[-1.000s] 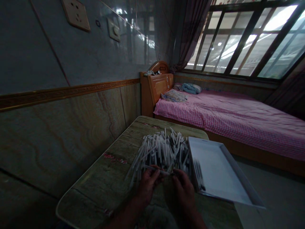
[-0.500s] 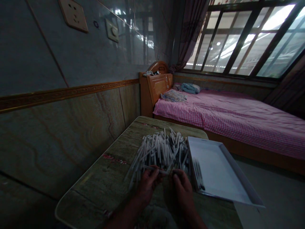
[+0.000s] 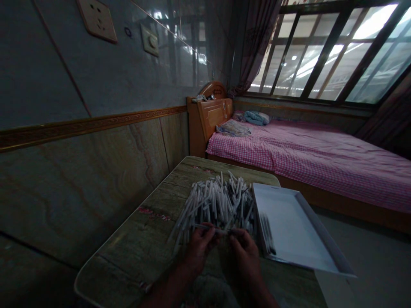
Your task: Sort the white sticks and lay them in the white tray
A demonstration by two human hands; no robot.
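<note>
A heap of thin white sticks (image 3: pixel 218 201) lies on a small table with a wood-grain top (image 3: pixel 138 244). My left hand (image 3: pixel 199 246) and my right hand (image 3: pixel 244 254) meet at the near edge of the heap, and together they pinch one white stick (image 3: pixel 215 229) held crosswise between the fingertips. To the right of the heap lies a flat white tray (image 3: pixel 298 233), which juts past the table's right edge. A few dark-tipped sticks (image 3: pixel 267 233) lie in a row along the tray's left wall.
A tiled wall with a socket (image 3: pixel 96 19) and a switch (image 3: pixel 150 40) runs along the left of the table. Beyond the table stands a bed with a pink checked sheet (image 3: pixel 314 156) and a wooden headboard (image 3: pixel 208 115), under a barred window (image 3: pixel 324 47).
My hands stay at the near edge of the heap and draw slightly closer together around the one stick. The view shifts a little to the right.
</note>
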